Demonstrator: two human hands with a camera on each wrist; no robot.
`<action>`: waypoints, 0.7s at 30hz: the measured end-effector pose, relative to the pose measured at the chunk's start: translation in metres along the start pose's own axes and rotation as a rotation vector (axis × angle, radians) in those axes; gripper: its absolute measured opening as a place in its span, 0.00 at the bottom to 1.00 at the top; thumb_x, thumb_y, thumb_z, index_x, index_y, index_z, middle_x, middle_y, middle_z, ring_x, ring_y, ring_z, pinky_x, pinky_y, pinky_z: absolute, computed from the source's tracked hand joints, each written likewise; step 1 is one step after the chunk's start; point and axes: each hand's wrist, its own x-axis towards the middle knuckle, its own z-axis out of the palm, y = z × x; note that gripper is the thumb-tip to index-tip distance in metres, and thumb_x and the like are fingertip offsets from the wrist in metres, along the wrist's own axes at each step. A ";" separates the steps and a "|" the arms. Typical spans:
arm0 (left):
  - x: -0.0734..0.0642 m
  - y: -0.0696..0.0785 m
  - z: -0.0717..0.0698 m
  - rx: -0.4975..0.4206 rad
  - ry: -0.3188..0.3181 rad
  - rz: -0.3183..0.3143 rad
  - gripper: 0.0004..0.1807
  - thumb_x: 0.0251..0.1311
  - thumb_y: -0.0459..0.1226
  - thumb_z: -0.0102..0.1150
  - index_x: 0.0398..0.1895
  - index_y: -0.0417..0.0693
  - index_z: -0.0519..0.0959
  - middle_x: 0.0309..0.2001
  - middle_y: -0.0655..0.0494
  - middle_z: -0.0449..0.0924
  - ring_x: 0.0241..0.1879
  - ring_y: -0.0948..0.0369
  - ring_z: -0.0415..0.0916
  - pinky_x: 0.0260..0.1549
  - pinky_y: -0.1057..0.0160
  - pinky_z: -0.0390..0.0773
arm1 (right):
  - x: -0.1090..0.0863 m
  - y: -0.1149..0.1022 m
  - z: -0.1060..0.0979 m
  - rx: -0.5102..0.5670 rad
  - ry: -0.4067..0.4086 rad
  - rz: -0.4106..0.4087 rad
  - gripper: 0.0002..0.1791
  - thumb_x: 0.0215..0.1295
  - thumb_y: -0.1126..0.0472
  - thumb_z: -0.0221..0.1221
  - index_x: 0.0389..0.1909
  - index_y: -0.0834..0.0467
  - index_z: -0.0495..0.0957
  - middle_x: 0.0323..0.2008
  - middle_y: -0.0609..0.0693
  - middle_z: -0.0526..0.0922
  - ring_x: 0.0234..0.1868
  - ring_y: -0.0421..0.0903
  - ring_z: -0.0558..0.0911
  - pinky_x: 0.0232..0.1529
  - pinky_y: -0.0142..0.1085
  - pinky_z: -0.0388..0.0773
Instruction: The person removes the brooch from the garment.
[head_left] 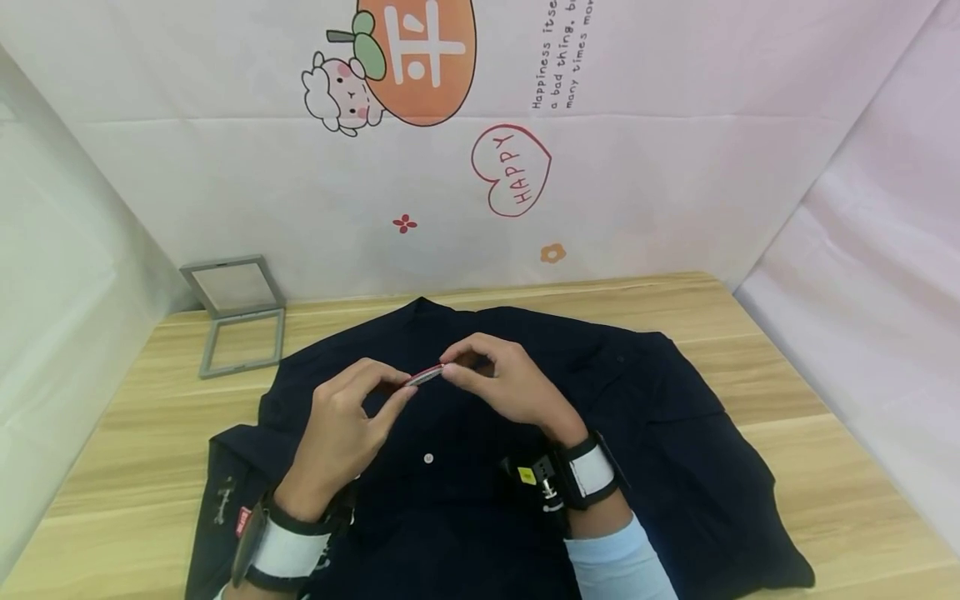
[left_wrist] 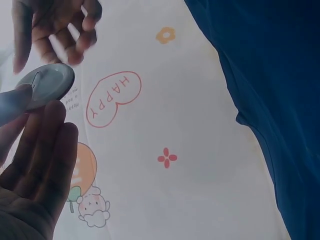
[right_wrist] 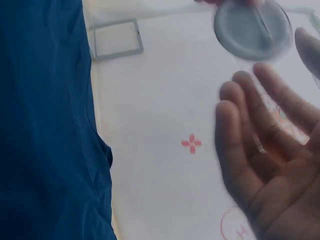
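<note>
A round pin badge (head_left: 426, 375) is seen nearly edge-on in the head view, with a red upper edge. Its silvery back and thin pin show in the left wrist view (left_wrist: 52, 82) and the right wrist view. The left hand (head_left: 348, 417) pinches the badge between thumb and fingers. At the badge's other end is the right hand (head_left: 513, 383), thumb and index finger close to the rim; both wrist views show them slightly apart from it. Beneath both hands a dark navy shirt (head_left: 465, 492) lies spread, with a white button (head_left: 428, 458) on its front.
A grey hinged frame (head_left: 242, 315) stands opened at the table's back left. The wooden table (head_left: 817, 467) shows around the shirt. A white printed cloth (head_left: 660, 167) hangs behind. Straps with cameras are on both wrists.
</note>
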 end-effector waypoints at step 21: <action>-0.001 0.003 0.005 0.075 -0.022 0.087 0.08 0.39 0.27 0.72 0.25 0.42 0.83 0.30 0.52 0.82 0.31 0.62 0.79 0.25 0.61 0.84 | 0.004 -0.003 0.003 0.269 -0.037 0.398 0.23 0.66 0.45 0.53 0.42 0.61 0.81 0.27 0.56 0.85 0.27 0.46 0.83 0.32 0.34 0.85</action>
